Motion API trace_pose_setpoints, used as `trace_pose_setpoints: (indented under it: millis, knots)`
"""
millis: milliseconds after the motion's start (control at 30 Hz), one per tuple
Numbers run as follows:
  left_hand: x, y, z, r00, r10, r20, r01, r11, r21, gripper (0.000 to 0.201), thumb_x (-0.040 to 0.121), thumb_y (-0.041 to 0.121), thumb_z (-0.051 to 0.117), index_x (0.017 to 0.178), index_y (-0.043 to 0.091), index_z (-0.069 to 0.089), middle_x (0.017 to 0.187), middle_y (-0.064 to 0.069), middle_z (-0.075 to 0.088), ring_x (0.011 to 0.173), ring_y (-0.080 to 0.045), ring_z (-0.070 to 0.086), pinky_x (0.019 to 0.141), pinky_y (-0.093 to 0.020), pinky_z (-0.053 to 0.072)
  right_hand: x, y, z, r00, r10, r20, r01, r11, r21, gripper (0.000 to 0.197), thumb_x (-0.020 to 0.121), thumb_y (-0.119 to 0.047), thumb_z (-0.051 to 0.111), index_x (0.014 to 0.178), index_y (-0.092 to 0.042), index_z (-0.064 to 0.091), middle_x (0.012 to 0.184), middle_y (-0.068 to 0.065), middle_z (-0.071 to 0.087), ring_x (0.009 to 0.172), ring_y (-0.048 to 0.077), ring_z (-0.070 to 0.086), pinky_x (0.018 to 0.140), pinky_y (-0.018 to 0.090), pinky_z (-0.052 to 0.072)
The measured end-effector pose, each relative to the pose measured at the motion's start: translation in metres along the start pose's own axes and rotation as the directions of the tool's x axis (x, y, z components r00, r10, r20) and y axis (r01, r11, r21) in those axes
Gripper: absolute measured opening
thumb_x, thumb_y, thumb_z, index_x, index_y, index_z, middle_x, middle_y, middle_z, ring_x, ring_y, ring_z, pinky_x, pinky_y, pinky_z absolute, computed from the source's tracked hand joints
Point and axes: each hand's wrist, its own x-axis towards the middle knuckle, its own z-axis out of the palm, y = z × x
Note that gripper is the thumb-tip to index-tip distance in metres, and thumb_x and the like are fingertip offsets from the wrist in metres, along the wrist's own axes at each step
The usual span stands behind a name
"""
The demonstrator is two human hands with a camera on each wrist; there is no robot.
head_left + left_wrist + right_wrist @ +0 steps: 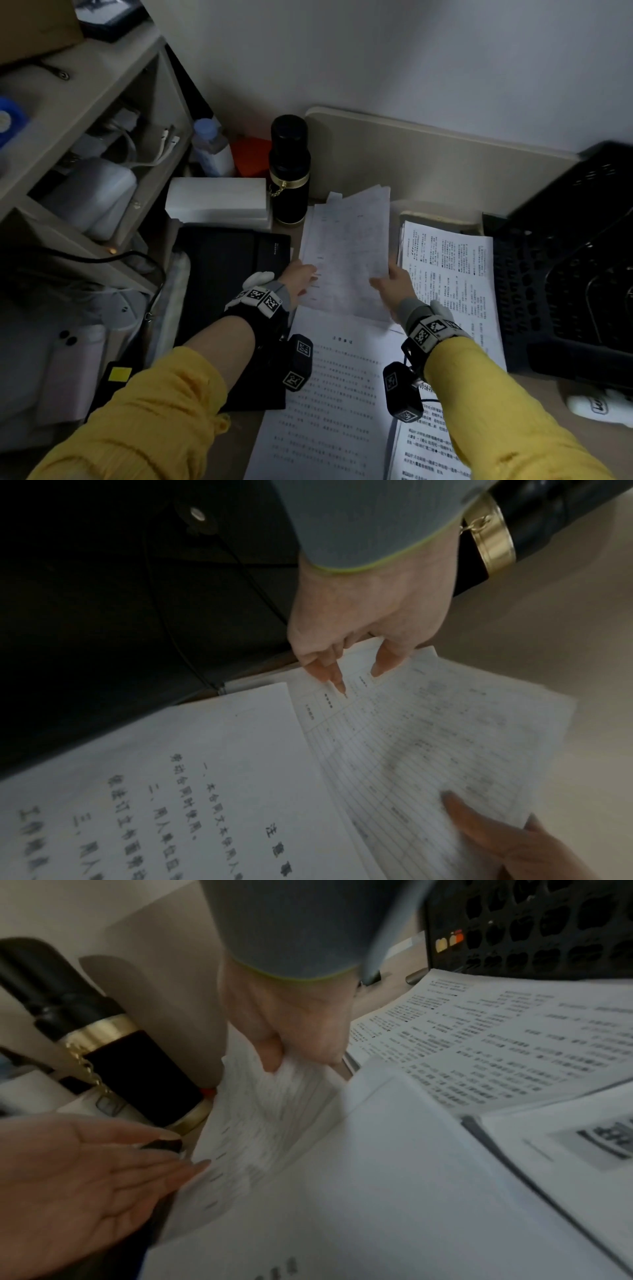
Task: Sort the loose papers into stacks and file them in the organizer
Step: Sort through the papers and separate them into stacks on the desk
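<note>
A bundle of faintly ruled form sheets point(346, 246) is lifted slightly over the desk's middle. My right hand point(385, 279) pinches its right edge, thumb on top point(270, 1056). My left hand point(305, 279) lays straight fingers point(164, 1167) against the bundle's left edge point(394, 737). A stack of densely printed pages point(452, 274) lies to the right. A large text sheet point(335, 394) lies in front under my wrists, with another printed sheet point(428, 445) beside it. The black mesh organizer point(565, 274) stands at the right edge.
A black flask with a gold band point(289, 171) stands just left of the bundle. A black folder point(233, 274) and a white box point(219, 202) lie to the left, under a cluttered shelf unit point(85, 137). A white object point(596, 406) sits in front of the organizer.
</note>
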Motion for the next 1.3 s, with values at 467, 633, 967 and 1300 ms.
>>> trace_pose_setpoints:
  millis: [467, 633, 967, 1300]
  knots:
    - [-0.058, 0.039, 0.014, 0.958, 0.287, -0.012, -0.281, 0.927, -0.246, 0.088, 0.085, 0.005, 0.068, 0.153, 0.014, 0.013, 0.153, -0.007, 0.033, 0.136, -0.025, 0.037, 0.1, -0.032, 0.035, -0.04, -0.032, -0.052, 0.966, -0.154, -0.206, 0.212, 0.931, 0.297, 0.02, 0.086, 0.003, 0.057, 0.079, -0.014, 0.064, 0.083, 0.007, 0.063, 0.081, 0.026, 0.059, 0.078, 0.04, 0.052]
    - [-0.088, 0.038, 0.018, 0.93, 0.366, -0.045, -0.362, 0.882, -0.301, 0.058, 0.083, -0.005, 0.064, 0.132, 0.012, 0.037, 0.122, -0.009, 0.056, 0.101, -0.024, 0.058, 0.079, -0.035, 0.051, -0.071, -0.02, -0.066, 0.989, -0.142, 0.033, 0.112, 0.888, 0.446, 0.023, 0.074, -0.001, 0.068, 0.096, -0.006, 0.063, 0.095, 0.013, 0.067, 0.083, 0.032, 0.064, 0.076, 0.045, 0.058]
    - [-0.109, 0.002, 0.003, 0.908, 0.409, -0.088, -0.418, 0.89, -0.181, 0.019, 0.085, -0.009, 0.053, 0.083, 0.008, 0.064, 0.088, -0.008, 0.065, 0.084, -0.025, 0.06, 0.08, -0.037, 0.051, -0.105, -0.002, -0.048, 0.997, -0.076, -0.029, 0.081, 0.943, 0.323, 0.047, 0.051, 0.004, 0.066, 0.098, 0.002, 0.064, 0.096, 0.019, 0.064, 0.088, 0.033, 0.06, 0.089, 0.051, 0.05]
    - [-0.118, -0.036, -0.001, 0.942, 0.332, 0.043, -0.331, 0.943, -0.019, 0.012, 0.09, -0.002, 0.055, 0.096, 0.003, 0.064, 0.088, -0.008, 0.064, 0.083, -0.023, 0.06, 0.09, -0.04, 0.05, -0.118, 0.042, -0.034, 0.999, -0.012, 0.051, 0.014, 1.0, -0.024, 0.041, 0.088, -0.005, 0.06, 0.128, -0.003, 0.05, 0.123, 0.014, 0.059, 0.111, 0.033, 0.054, 0.098, 0.046, 0.044]
